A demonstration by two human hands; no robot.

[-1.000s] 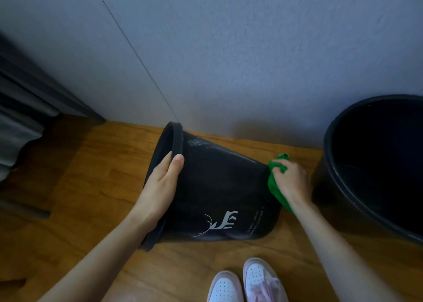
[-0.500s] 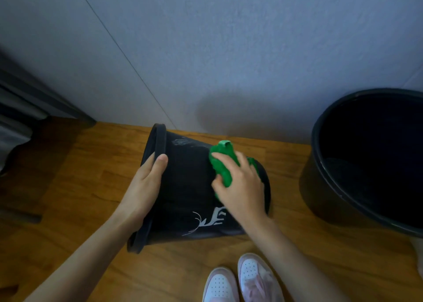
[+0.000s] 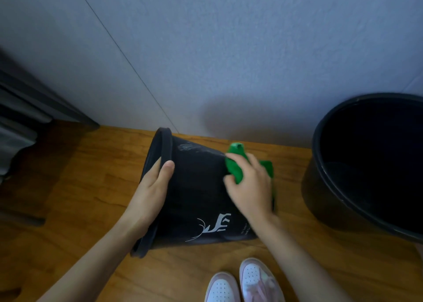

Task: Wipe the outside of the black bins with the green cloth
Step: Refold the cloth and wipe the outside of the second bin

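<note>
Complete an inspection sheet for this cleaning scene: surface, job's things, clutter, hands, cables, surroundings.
Surface: wooden floor.
Job's things: small black bin lies on its side, rim to the left; large black bin stands upright at right, apart from it; green cloth pressed on the small bin's wall.
Clutter: nothing seen.
Hands: left hand grips the small bin's rim; right hand holds the cloth against it.
Cables: nothing seen.
Surroundings: pale wall behind; dark furniture at left; white shoes at bottom.
</note>
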